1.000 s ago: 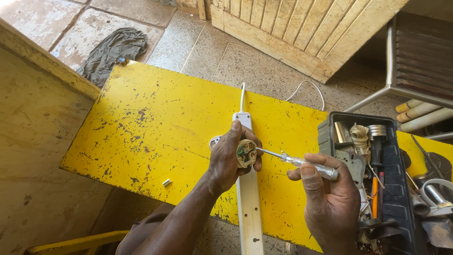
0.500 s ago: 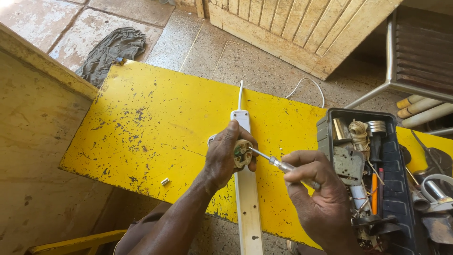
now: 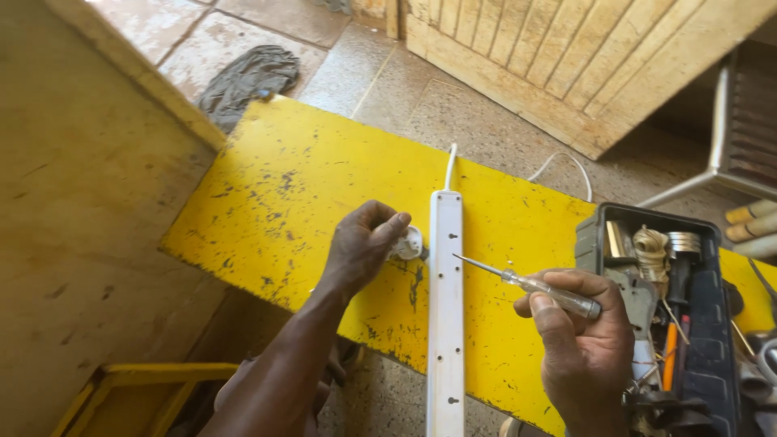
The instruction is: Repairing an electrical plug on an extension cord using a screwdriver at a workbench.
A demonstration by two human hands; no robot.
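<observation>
A long white power strip (image 3: 446, 307) lies face down on a scratched yellow board (image 3: 307, 186), its white cable running off the far edge. My left hand (image 3: 360, 247) rests on the board just left of the strip and grips a small white plug (image 3: 407, 243). My right hand (image 3: 579, 340) holds a clear-handled screwdriver (image 3: 534, 285), whose metal tip points left and hovers just right of the strip without touching it.
An open black toolbox (image 3: 712, 324) with tools, wire coils and an orange-handled tool sits at the right. A dark rag (image 3: 247, 73) lies on the tiled floor beyond the board. A wooden slatted panel (image 3: 583, 57) stands at the back, a yellow frame (image 3: 146, 388) below left.
My left hand has carried the white plug off the power strip to its left side. The screwdriver has pulled back from the plug to the right of the strip.
</observation>
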